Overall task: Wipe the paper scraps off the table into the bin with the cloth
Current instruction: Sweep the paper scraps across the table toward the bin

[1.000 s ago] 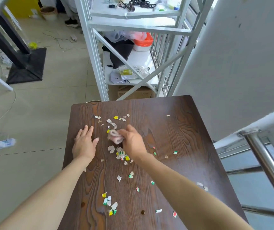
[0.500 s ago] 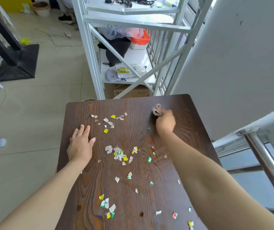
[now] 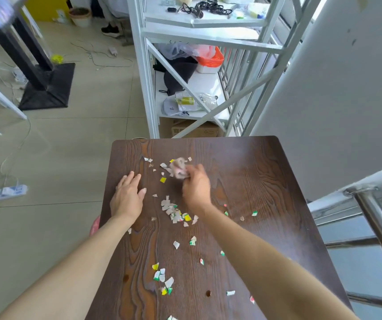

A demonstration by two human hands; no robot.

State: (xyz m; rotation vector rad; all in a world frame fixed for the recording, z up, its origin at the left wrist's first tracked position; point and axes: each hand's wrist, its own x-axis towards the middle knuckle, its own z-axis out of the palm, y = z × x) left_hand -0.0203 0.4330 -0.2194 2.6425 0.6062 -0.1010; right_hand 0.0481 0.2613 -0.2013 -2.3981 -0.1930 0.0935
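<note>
Dark wood-grain counter (image 3: pixel 243 181) stands on pale floor tiles, with a white metal shelf rack (image 3: pixel 185 65) just beyond its far edge. My right hand (image 3: pixel 197 188) has its fingers closed around a crumpled pinkish cloth (image 3: pixel 179 168), which touches the counter near the far edge, left of centre. My left hand (image 3: pixel 127 197) lies flat on the counter to the left of the cloth, fingers extended and holding nothing. Paper scraps (image 3: pixel 176 212), white, yellow and green, lie scattered on the counter: a few just beside the cloth, a denser cluster nearer me than the cloth, others toward the near edge. I cannot identify the bin.
</note>
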